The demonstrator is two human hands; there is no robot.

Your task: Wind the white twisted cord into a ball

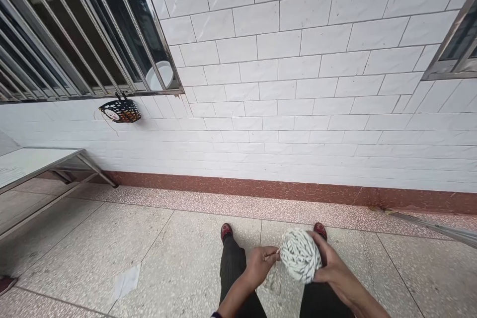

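A thick white ball of yarn (300,256) with darker flecks is held above my lap. My right hand (331,267) curves round its right side, the thumb below and fingers above. At the ball's left edge, my left hand (261,264) is closed in a pinch on a strand that runs to the ball. Loose pale strands (274,280) show between my legs, under the hands; where they end is hard to make out.
Beyond my feet rises a white tiled wall (279,84) with a barred window (74,25). A black basket (121,111) hangs below the bars. On the left stands a metal-framed table (40,159); paper (126,282) lies on the floor. Another person's shoe (6,284) appears at far left.
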